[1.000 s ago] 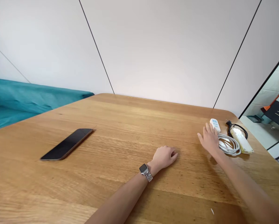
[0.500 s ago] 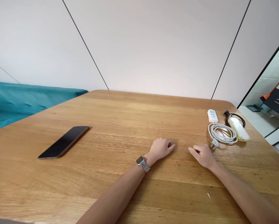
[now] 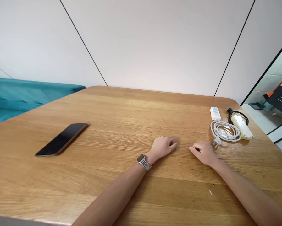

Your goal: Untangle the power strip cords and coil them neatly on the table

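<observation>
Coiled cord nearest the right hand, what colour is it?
The cord is white; the head view shows it.

The wooden surface (image 3: pixel 136 113) bears a phone (image 3: pixel 62 139) at left; at right, a power strip (image 3: pixel 215 114), coiled cord (image 3: pixel 228 140), black cable (image 3: pixel 230 117) and pale box (image 3: pixel 242 126).

Teal upholstery (image 3: pixel 30 93) at left, dark cabinet (image 3: pixel 278 102) (orange broom (image 3: pixel 270 94) alongside) at right

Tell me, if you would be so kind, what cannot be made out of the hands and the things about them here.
Palm of the left hand: head view, hidden by its back and curled fingers.
Palm of the right hand: head view, hidden likewise.
Markings on the white power strip: head view, too small to read.
Watch display: head view, too dark and small.
Teal upholstery: head view, cut off by the left edge.
</observation>
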{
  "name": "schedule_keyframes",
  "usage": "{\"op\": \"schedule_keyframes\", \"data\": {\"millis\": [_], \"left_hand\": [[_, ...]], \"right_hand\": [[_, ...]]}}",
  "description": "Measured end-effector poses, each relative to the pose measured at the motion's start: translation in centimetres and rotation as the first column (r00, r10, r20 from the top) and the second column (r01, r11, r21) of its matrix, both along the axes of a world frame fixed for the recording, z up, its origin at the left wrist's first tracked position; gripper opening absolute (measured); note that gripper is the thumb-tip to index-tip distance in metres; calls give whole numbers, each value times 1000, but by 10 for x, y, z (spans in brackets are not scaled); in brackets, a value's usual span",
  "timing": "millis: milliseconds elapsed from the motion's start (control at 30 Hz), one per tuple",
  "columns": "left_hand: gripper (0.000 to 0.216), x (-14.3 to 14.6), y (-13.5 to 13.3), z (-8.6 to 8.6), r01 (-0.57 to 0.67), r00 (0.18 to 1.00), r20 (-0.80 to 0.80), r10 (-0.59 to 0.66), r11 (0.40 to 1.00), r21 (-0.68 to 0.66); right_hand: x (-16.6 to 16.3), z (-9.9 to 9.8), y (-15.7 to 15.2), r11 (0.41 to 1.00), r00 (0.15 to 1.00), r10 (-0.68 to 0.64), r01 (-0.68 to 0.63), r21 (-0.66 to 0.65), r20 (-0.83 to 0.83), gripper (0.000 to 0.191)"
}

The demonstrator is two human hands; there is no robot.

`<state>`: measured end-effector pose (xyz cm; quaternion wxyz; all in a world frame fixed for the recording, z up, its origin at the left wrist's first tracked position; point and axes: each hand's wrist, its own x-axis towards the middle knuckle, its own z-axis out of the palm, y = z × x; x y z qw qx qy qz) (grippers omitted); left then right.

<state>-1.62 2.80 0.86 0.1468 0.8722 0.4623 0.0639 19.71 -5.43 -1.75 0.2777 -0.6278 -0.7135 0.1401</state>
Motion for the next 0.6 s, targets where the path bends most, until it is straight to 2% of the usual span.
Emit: {"op": "schedule_keyframes", "data": {"millis": [600], "left_hand": [[33, -1, 0, 1, 13, 1000, 2, -13, 1000, -14]], "right_hand": [[0, 1, 0, 1000, 998, -3, 4, -20, 58, 41]]}}
